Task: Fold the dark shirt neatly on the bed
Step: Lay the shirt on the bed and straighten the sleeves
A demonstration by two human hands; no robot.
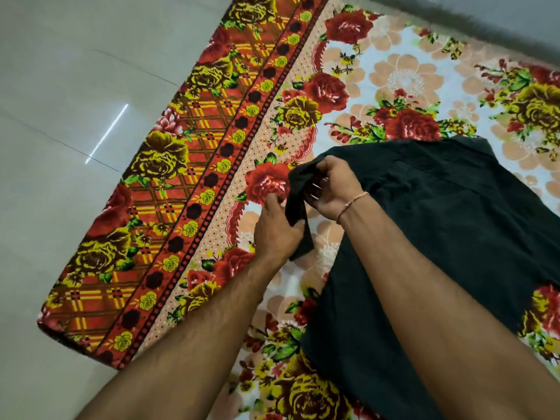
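Both hands pinch one sleeve [298, 207] of the dark shirt [439, 225] spread on the flowered bedspread [212, 165], the left hand [277, 228] gripping cloth just below the right hand [330, 189], whose fingertips [315, 177] clasp the bunched sleeve end.

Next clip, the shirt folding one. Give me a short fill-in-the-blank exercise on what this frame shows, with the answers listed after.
1. Both hands grip the shirt's bunched ____.
2. The dark shirt lies spread on a ____-patterned bedspread.
3. A thin bracelet sits on the ____ wrist.
4. The left hand holds the fabric nearer the person than the right hand; the bed's left edge borders a pale tiled ____.

Answers: sleeve; floral; right; floor
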